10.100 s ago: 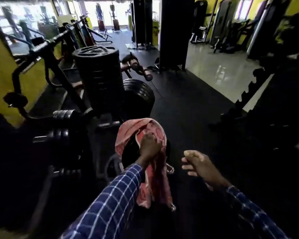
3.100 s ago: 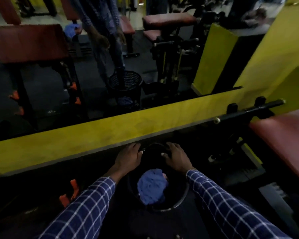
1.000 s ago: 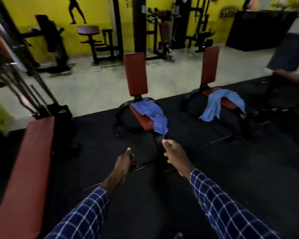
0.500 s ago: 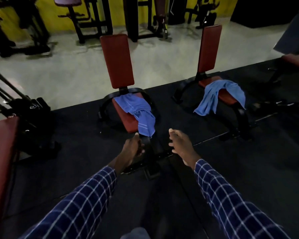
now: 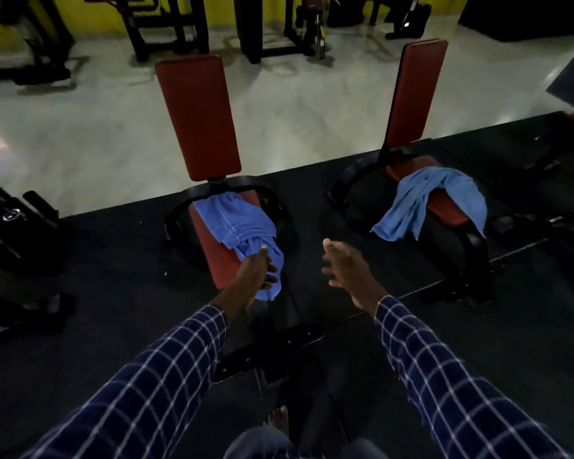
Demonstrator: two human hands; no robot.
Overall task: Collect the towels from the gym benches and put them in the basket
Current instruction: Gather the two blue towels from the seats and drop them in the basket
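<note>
Your left hand [image 5: 257, 270] closes its grip on the hanging front end of the blue towel [image 5: 242, 226] draped over the nearer red seat [image 5: 212, 250], fingers curled into the cloth. Your right hand [image 5: 347, 271] hovers just beside it, fingers spread and holding nothing. A second blue towel [image 5: 424, 200] lies across the other seat [image 5: 444, 205], well apart to your right.

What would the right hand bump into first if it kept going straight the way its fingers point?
Probably nothing soon. The right hand is open and points up the gap between the two benches, so the dark floor mat lies ahead. The right-side towel sits off to its side, though depth is hard to judge.
</note>
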